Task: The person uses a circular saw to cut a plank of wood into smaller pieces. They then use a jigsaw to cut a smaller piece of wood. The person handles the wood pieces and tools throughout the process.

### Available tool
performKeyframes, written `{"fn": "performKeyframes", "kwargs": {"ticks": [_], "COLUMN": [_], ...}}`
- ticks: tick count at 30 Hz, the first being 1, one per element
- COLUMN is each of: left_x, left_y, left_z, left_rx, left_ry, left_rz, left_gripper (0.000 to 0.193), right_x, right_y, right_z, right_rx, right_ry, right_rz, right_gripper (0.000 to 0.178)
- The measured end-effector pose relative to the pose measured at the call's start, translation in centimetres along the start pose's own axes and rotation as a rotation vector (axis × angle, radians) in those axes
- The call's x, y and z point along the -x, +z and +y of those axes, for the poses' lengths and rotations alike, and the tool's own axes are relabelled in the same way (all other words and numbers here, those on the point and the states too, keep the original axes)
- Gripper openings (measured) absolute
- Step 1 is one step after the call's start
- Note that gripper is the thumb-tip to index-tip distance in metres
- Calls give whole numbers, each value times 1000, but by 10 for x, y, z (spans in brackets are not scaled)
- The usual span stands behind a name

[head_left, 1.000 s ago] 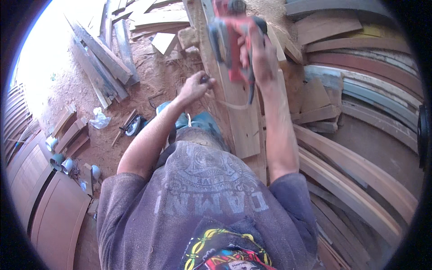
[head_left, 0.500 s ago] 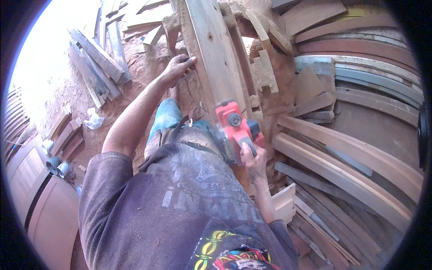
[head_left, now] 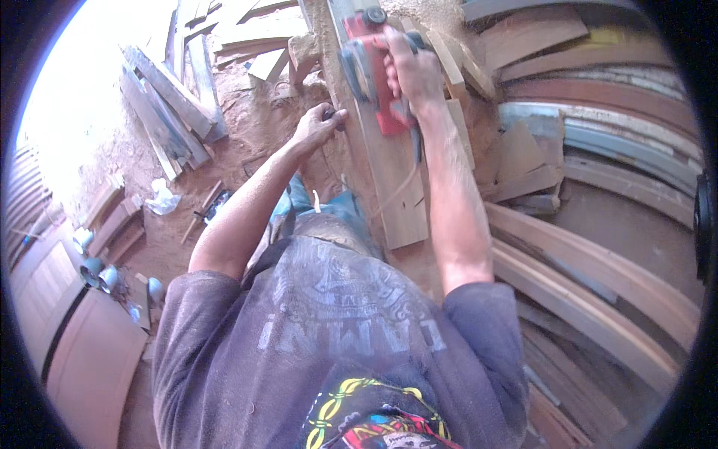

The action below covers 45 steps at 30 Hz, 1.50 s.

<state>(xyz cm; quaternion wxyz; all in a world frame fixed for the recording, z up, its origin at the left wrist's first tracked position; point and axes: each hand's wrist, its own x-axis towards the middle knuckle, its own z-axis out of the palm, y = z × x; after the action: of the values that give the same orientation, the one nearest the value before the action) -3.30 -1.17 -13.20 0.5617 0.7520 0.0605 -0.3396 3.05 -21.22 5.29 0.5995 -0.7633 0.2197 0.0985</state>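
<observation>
A long pale wooden board [head_left: 396, 202] lies lengthwise in front of me, its near end squared off. On its upper face sits a red power planer [head_left: 389, 112], well toward the far part of the board. My right hand [head_left: 415, 71] is wrapped round the planer's handle, the arm stretched forward. A cord [head_left: 415, 146] trails from the tool's rear. At the board's left edge, my left hand [head_left: 318, 126] is closed, with something small and dark at its fingers that I cannot make out.
Wood offcuts [head_left: 168, 101] lie on the sawdust-covered ground at the left. Long planks [head_left: 591, 299] are stacked along the right, with more lumber [head_left: 591, 82] behind them. Wooden panels [head_left: 97, 359] and several cups [head_left: 93, 273] stand at lower left, near a clear plastic bag [head_left: 162, 198].
My right hand has pushed the planer from the board's near end to its far part, straightening the arm. My left hand stays by the left edge. The board's near end now shows.
</observation>
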Motion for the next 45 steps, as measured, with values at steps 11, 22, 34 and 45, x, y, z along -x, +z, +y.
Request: {"fn": "performKeyframes", "kwargs": {"ticks": [11, 22, 34, 45], "left_x": [-16, 8, 12, 16], "left_y": [-7, -9, -9, -17], "left_z": [-23, 9, 6, 12], "left_rx": [62, 202, 37, -264], "left_ry": [51, -36, -20, -26], "left_rz": [52, 2, -44, 86], "left_gripper": [44, 43, 36, 42], "right_x": [239, 292, 121, -114], "right_y": [-89, -111, -55, 25], "right_z": [128, 147, 69, -7], "right_rx": [77, 89, 31, 65], "right_ry": [42, 225, 117, -198], "right_rz": [27, 114, 78, 80], "right_gripper": [49, 35, 46, 56]}}
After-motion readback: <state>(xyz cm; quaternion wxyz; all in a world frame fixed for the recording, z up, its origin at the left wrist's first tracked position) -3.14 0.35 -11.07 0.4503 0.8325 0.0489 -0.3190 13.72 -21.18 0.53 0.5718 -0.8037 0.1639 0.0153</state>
